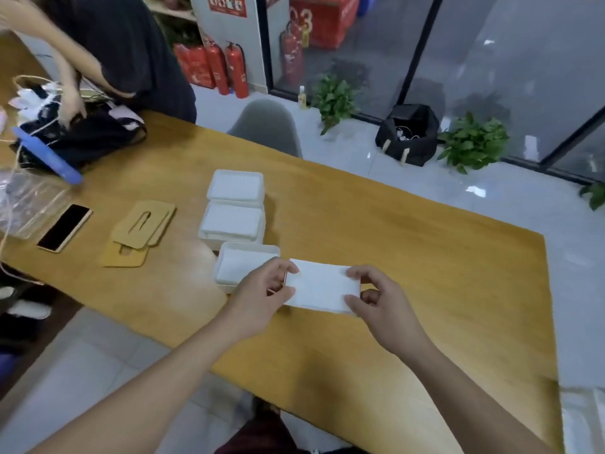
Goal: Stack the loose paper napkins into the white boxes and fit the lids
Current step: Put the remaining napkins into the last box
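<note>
White paper napkins (322, 286), held as one flat stack, hung just above the wooden table (425, 257), gripped at both short ends. The left hand (262, 298) pinched the stack's left end, thumb below and fingers closed over the top edge. The right hand (379, 299) clamped the right end in the same manner, thumb and forefinger shut on the paper. Just left of the stack stood an open white box (229, 268), partly covered by the left hand. Two further white boxes (234, 204) stood in a row beyond it, touching one another. Brown cardboard lids (140, 232) lay overlapped to the left of the boxes, with a phone (64, 227) beside them. A second person (124, 47) stood at the far left corner, one hand in a dark bag (98, 139).
</note>
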Action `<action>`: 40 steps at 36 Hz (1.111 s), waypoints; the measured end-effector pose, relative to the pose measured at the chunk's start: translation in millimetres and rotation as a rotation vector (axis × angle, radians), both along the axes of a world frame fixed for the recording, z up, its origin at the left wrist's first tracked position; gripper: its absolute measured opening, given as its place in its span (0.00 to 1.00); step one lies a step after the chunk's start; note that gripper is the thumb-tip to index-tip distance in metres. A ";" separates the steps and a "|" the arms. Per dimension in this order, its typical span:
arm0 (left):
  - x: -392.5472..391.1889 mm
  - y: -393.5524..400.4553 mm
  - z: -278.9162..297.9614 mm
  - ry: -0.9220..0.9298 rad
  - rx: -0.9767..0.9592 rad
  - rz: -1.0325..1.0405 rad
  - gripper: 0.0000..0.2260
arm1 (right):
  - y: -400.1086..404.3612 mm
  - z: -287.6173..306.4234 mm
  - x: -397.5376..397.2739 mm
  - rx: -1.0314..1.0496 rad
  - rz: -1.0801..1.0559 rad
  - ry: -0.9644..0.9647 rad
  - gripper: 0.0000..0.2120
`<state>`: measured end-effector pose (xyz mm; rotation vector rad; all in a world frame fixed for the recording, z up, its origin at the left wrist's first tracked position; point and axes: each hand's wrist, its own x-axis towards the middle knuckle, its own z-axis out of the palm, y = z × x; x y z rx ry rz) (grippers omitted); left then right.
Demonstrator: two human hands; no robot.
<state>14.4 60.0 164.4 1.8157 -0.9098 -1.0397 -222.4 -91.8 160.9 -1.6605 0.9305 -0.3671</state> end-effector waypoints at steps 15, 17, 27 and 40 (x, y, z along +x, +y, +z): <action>152.5 41.8 -60.2 -0.201 0.155 0.154 0.14 | 38.0 -62.5 182.6 -0.212 0.100 0.240 0.20; 158.4 37.4 -67.6 -0.215 0.178 0.160 0.15 | 37.4 -70.2 194.4 -0.258 0.106 0.303 0.21; 178.9 21.8 -92.3 -0.613 0.228 -0.033 0.18 | 31.0 -99.0 213.3 -0.396 0.187 0.418 0.23; 186.0 3.3 -95.5 -0.857 0.208 -0.321 0.17 | 24.9 -99.8 216.5 -0.702 0.407 0.589 0.22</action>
